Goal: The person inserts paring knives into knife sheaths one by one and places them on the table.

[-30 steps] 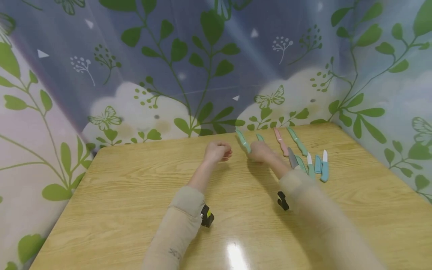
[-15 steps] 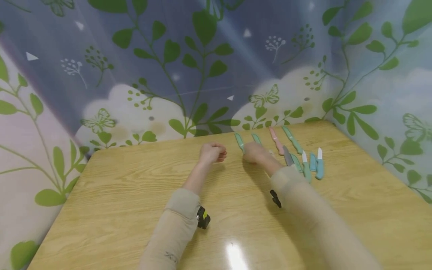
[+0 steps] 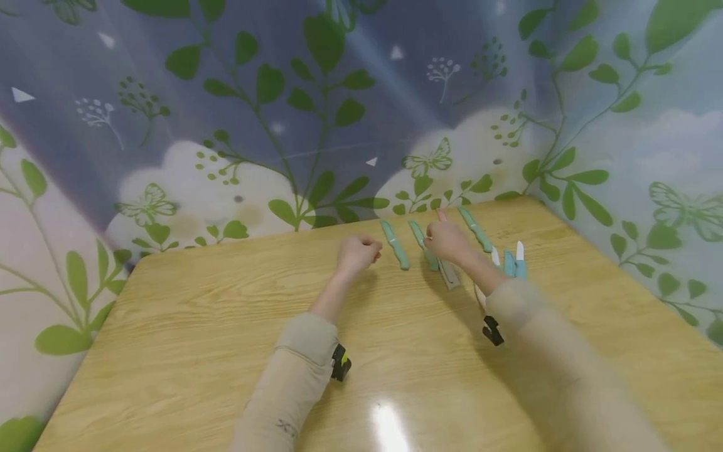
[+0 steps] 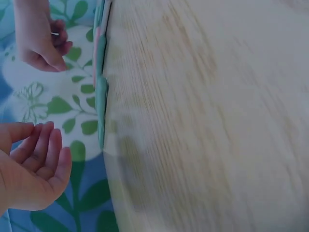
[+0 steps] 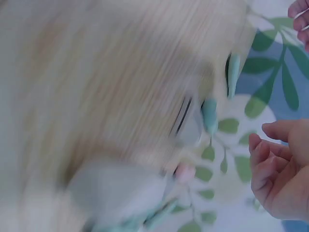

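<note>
My left hand is held over the back of the table with fingers loosely bent and nothing in them. To its right lies a green sheathed knife. My right hand hovers among the knives, its fingers loosely curled around nothing in the right wrist view. Below it are a second green knife and a light grey flat piece with a dark slot. A pink knife is mostly hidden by that hand. Beyond it is another green knife.
A blue sheath and a blue-handled knife with a white bare blade lie at the right, partly behind my sleeve. Another white blade shows there. A leaf-patterned curtain borders the table's back edge.
My right hand has moved right, off the leftmost green knife, which now shows whole. The grey piece has come into view under that hand. My left hand has hardly moved.
</note>
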Motion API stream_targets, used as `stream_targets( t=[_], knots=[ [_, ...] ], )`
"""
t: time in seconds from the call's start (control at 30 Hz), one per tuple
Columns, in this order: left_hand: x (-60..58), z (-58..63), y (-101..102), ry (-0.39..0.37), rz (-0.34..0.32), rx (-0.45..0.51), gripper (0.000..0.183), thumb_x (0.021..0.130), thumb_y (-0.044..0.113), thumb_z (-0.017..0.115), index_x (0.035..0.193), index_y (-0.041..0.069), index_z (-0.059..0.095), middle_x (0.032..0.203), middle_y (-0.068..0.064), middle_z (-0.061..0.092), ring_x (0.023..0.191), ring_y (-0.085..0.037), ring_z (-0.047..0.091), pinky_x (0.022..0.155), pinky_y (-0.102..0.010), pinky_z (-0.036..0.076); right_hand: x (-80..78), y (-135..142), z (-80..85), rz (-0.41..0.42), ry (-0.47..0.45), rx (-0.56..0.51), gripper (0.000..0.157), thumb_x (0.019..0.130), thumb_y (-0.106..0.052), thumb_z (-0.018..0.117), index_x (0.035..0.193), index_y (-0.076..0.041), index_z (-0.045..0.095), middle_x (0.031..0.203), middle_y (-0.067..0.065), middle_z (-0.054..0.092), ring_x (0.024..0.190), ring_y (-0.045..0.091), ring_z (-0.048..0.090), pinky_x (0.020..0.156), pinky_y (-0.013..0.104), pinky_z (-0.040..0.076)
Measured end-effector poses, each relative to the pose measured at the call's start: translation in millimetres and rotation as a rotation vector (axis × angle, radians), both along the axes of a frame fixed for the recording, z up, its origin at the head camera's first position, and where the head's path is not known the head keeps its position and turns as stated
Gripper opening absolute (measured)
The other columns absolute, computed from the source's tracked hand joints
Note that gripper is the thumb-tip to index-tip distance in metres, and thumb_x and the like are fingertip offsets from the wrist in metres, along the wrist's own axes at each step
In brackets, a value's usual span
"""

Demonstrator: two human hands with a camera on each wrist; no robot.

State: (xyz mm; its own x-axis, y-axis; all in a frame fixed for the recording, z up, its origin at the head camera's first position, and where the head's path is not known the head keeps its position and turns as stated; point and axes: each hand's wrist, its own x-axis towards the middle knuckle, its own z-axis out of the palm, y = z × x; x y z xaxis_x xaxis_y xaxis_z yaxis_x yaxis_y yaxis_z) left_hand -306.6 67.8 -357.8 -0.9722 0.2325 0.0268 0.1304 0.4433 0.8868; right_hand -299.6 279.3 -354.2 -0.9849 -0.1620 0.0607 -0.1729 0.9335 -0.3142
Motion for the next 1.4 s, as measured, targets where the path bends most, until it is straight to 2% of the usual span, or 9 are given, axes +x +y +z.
stream_targets(
  t=[0.13,0.2,0.47,0.57,0.7,0.97,1.1,1.27,1.4],
  knots=[
    [3.2,1.8,18,0.099,-0.064,-0.121,0.022,0.092,0.019,0.057,0.093,0.002,0.070,0.083,-0.008,0.068,0.063,-0.013,0.054,0.050,-0.018,0.041,13.6,30,6.9,-0.061,-0.003,0.008,0.031,0.095,-0.012,0.049,0.111,0.013,0.056,0.102,0.026,0.061,0.048,0.013,0.045,0.047,0.025,0.042],
    [5.0,2.7,28,0.122,-0.105,-0.148,0.022,0.092,0.019,0.056,0.096,0.001,0.070,0.084,-0.009,0.068,0.059,-0.012,0.050,0.048,-0.018,0.040,20.6,45,8.8,-0.087,0.008,0.006,0.031,0.095,-0.012,0.049,0.111,0.013,0.056,0.084,0.022,0.063,0.053,0.017,0.050,0.049,0.026,0.045],
    [16.5,10.0,74,0.137,-0.205,-0.207,0.019,0.091,0.017,0.058,0.101,0.002,0.067,0.093,-0.008,0.066,0.072,-0.015,0.060,0.058,-0.020,0.050,47.2,92,6.7,-0.199,-0.005,-0.029,0.029,0.091,-0.010,0.049,0.105,0.014,0.055,0.085,0.021,0.062,0.056,0.018,0.051,0.047,0.023,0.044],
    [21.5,12.0,92,0.159,-0.255,-0.217,0.020,0.091,0.014,0.057,0.104,0.002,0.066,0.092,-0.008,0.066,0.066,-0.013,0.058,0.053,-0.017,0.048,51.8,107,3.8,-0.255,-0.021,-0.024,0.019,0.087,-0.007,0.049,0.076,0.007,0.055,0.062,0.009,0.052,0.047,0.012,0.040,0.041,0.019,0.034],
    [28.4,9.8,115,0.205,-0.330,-0.258,0.022,0.092,0.013,0.055,0.108,0.002,0.066,0.084,-0.006,0.065,0.052,-0.007,0.048,0.043,-0.012,0.039,56.9,123,-0.9,-0.305,-0.072,-0.007,0.031,0.083,-0.006,0.050,0.054,-0.010,0.039,0.047,-0.004,0.033,0.042,0.007,0.028,0.038,0.016,0.025],
    [41.8,9.1,161,0.315,-0.440,-0.417,0.024,0.090,0.009,0.056,0.111,0.003,0.065,0.082,-0.004,0.064,0.041,-0.004,0.035,0.036,-0.012,0.032,69.0,141,-11.9,-0.316,-0.214,0.009,0.033,0.087,-0.012,0.053,0.056,-0.010,0.041,0.049,-0.002,0.040,0.041,0.008,0.037,0.039,0.017,0.032],
    [45.3,5.4,181,0.394,-0.459,-0.582,0.024,0.087,0.012,0.058,0.110,0.008,0.066,0.083,-0.001,0.065,0.050,-0.006,0.044,0.062,-0.017,0.050,73.2,144,-12.7,-0.335,-0.247,-0.009,0.022,0.083,-0.008,0.051,0.062,-0.007,0.045,0.051,0.000,0.042,0.041,0.008,0.037,0.039,0.016,0.034],
    [53.3,-8.4,198,0.513,-0.513,-0.838,0.015,0.088,0.019,0.060,0.101,0.013,0.065,0.067,0.004,0.057,0.057,-0.008,0.050,0.069,-0.020,0.050,79.1,146,-11.6,-0.345,-0.265,-0.048,0.018,0.083,-0.006,0.052,0.066,-0.002,0.048,0.051,0.001,0.044,0.041,0.008,0.039,0.039,0.015,0.035],
    [63.9,-17.4,210,0.548,-0.569,-0.966,0.028,0.094,0.037,0.051,0.114,0.020,0.062,0.095,0.005,0.064,0.095,-0.014,0.056,0.092,-0.028,0.043,83.3,151,-12.5,-0.333,-0.263,-0.073,0.025,0.082,-0.005,0.054,0.058,-0.006,0.046,0.049,-0.002,0.041,0.040,0.007,0.038,0.040,0.014,0.037]
  ],
)
